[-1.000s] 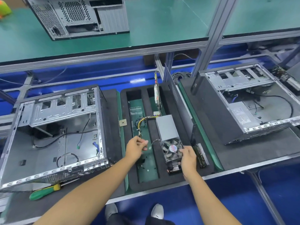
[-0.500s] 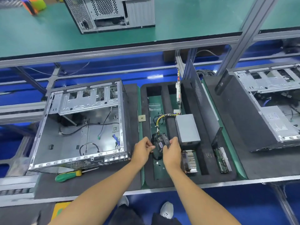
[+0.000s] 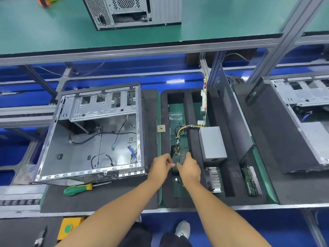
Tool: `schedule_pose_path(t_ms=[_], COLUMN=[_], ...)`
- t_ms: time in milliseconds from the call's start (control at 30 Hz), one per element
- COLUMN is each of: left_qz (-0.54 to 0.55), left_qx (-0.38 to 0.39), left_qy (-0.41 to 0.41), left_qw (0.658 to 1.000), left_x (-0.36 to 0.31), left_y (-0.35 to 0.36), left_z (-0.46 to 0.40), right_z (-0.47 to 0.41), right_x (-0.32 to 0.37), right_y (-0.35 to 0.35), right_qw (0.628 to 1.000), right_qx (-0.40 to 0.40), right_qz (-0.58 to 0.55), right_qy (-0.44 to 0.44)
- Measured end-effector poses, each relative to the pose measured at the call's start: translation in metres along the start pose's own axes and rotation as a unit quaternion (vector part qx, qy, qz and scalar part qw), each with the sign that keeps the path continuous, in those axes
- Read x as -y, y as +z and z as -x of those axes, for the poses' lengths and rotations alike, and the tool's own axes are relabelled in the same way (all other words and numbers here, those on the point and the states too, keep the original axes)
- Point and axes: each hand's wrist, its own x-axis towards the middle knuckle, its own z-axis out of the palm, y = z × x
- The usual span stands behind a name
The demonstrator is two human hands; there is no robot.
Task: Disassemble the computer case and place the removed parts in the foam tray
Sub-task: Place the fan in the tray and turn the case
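Note:
The open computer case [image 3: 92, 139] lies on its side at the left, with loose cables inside. To its right sits the black foam tray [image 3: 231, 175]. My left hand [image 3: 160, 168] and my right hand [image 3: 189, 169] meet over the tray's left slot. Together they hold a small black fan [image 3: 179, 157] on edge in that slot, partly hidden by my fingers. In the tray also lie the grey power supply [image 3: 211, 143] with its yellow-black cables [image 3: 181, 131], a finned heatsink [image 3: 214, 179], a circuit board on edge [image 3: 203, 104], a black side panel [image 3: 235, 118] and a drive [image 3: 252, 180].
A green-handled screwdriver [image 3: 78, 189] lies in front of the case. A small CPU chip [image 3: 161, 129] rests on the tray's left rim. A second open case [image 3: 302, 122] stands at the right, another case [image 3: 131, 11] on the upper green shelf.
The fan has come off the heatsink and moved left into the tray's left slot, turned on edge. Both hands followed it. The view has shifted so the tray sits further right.

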Motion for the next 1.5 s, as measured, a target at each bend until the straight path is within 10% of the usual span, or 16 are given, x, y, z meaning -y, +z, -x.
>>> schedule_pose_path(t_ms=[400,700,1100,1367,1500], left_qz=[-0.140,-0.442,-0.504,-0.557,-0.499], left_qx=[0.033,0.099,0.124,0.016,-0.048], left_qy=[0.055,0.178,0.227,0.432,0.497], left_qw=[0.988,0.874,0.824,0.709,0.708], left_x=[-0.007,-0.014,-0.023,-0.011,0.050], left_y=[-0.005,0.009,0.003,-0.070,-0.122], left_z=[0.003,-0.008,0.016,0.063,0.087], right_z=[-0.006,-0.003,0.020,0.053,0.075], right_x=[0.004,0.000,-0.015,0.055,0.112], right_y=[0.003,-0.012,-0.011,-0.030,-0.026], right_qw=[0.999,0.996,0.985,0.897,0.863], right_qx=[-0.018,-0.003,-0.003,0.033,0.121], right_qz=[-0.024,0.009,-0.118,-0.404,-0.440], right_qy=[-0.031,-0.085,-0.128,-0.178,-0.216])
